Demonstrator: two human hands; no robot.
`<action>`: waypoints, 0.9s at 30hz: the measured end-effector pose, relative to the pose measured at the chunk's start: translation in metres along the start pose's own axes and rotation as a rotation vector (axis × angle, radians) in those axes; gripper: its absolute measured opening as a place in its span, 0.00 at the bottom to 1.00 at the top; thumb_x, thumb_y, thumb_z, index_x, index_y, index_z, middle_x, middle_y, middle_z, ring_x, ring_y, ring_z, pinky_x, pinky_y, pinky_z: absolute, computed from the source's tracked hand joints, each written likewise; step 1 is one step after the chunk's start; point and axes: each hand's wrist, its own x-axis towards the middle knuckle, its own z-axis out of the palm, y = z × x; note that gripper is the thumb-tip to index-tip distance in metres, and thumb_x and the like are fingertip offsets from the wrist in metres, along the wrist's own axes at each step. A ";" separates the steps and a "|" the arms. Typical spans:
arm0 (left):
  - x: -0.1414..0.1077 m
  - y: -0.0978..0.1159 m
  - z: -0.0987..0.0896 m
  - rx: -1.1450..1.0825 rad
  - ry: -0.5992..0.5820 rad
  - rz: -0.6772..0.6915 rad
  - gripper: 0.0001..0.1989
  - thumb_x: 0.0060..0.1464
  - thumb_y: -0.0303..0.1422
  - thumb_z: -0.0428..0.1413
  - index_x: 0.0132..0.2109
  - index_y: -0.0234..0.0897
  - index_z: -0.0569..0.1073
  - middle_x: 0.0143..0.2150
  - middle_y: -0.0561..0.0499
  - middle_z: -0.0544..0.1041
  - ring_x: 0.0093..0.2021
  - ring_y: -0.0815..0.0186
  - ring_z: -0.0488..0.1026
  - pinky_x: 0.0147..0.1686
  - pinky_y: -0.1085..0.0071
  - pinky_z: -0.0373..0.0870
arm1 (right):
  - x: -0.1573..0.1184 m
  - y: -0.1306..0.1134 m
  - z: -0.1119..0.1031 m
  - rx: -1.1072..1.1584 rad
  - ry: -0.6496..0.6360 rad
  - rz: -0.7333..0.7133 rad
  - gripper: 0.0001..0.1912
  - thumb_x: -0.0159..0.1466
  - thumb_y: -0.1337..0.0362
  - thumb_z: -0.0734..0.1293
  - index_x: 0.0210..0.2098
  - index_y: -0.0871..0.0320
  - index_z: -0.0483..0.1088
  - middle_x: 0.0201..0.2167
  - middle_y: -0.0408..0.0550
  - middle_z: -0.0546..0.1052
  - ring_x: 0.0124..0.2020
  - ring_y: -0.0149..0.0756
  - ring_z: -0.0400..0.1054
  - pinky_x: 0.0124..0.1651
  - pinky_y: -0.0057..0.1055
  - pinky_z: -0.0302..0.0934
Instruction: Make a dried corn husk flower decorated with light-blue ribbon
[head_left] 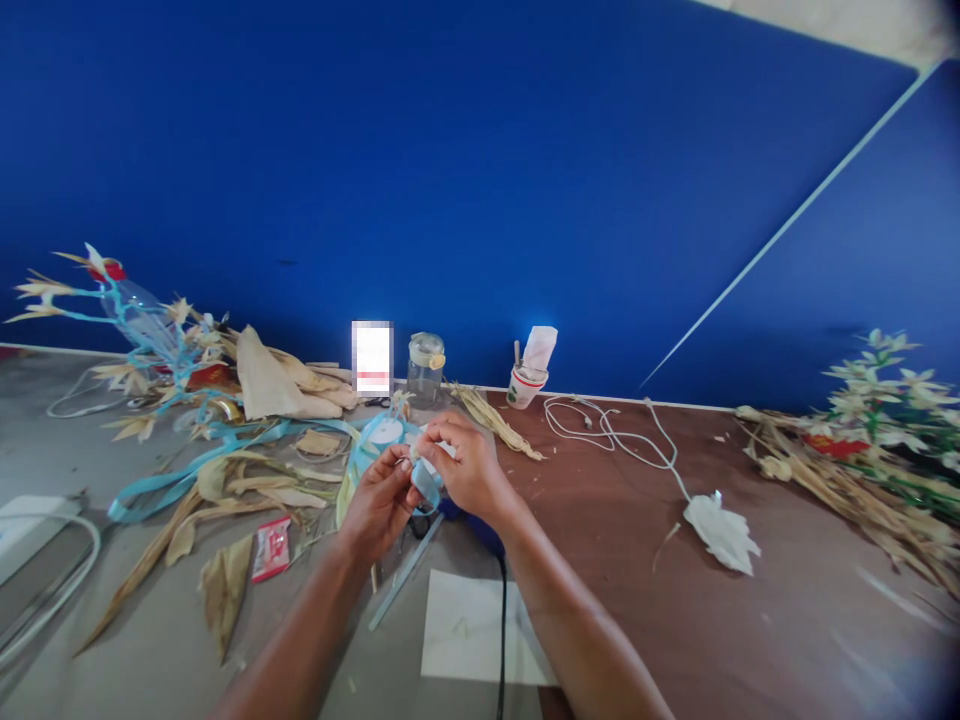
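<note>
My left hand (381, 503) and my right hand (466, 462) meet over the middle of the table, fingertips pinched close together. Between them hangs a loop of light-blue ribbon (427, 486), which the right fingers hold from above. The left fingers pinch a small, thin piece at the same spot, too fine to make out. Just behind the hands is a roll of blue ribbon (386, 431), partly hidden by them. A long tail of blue ribbon (161, 490) curls away to the left. Dried corn husks (244, 487) lie beside my left hand.
A clear jar (426, 370) and a paper cup (526, 387) stand by the blue partition. White paper (465, 628) lies under a dark cord (503, 610). Husk flowers (176, 340) spread at left, white flowers (874, 395) at right. A white cable (619, 440) and crumpled tissue (721, 533) lie right.
</note>
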 end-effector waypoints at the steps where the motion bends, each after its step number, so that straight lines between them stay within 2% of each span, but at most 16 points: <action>1: 0.000 0.000 0.000 -0.001 0.001 -0.001 0.09 0.46 0.28 0.64 0.34 0.33 0.71 0.24 0.57 0.69 0.18 0.79 0.62 0.18 0.83 0.62 | 0.000 0.000 0.000 0.006 -0.003 0.006 0.07 0.60 0.69 0.63 0.26 0.58 0.69 0.32 0.46 0.71 0.38 0.34 0.65 0.44 0.31 0.58; 9: 0.000 -0.001 -0.002 -0.005 -0.011 -0.005 0.10 0.45 0.28 0.64 0.35 0.33 0.71 0.24 0.57 0.69 0.18 0.80 0.62 0.18 0.83 0.61 | -0.001 0.000 -0.002 0.041 -0.014 -0.002 0.09 0.61 0.67 0.64 0.24 0.58 0.69 0.30 0.44 0.70 0.37 0.33 0.66 0.43 0.29 0.57; 16: -0.001 0.001 0.000 -0.018 -0.001 -0.018 0.11 0.44 0.28 0.65 0.35 0.33 0.72 0.24 0.57 0.70 0.18 0.80 0.62 0.18 0.84 0.61 | -0.002 -0.004 -0.006 0.021 -0.075 -0.049 0.08 0.62 0.66 0.64 0.27 0.58 0.71 0.32 0.45 0.70 0.39 0.34 0.66 0.45 0.29 0.58; 27: -0.002 0.004 0.004 -0.022 0.028 0.003 0.12 0.42 0.27 0.65 0.34 0.33 0.71 0.25 0.56 0.71 0.20 0.77 0.66 0.20 0.82 0.64 | -0.003 -0.009 -0.010 -0.207 -0.146 -0.271 0.07 0.63 0.68 0.63 0.30 0.57 0.72 0.35 0.48 0.73 0.39 0.37 0.65 0.46 0.36 0.58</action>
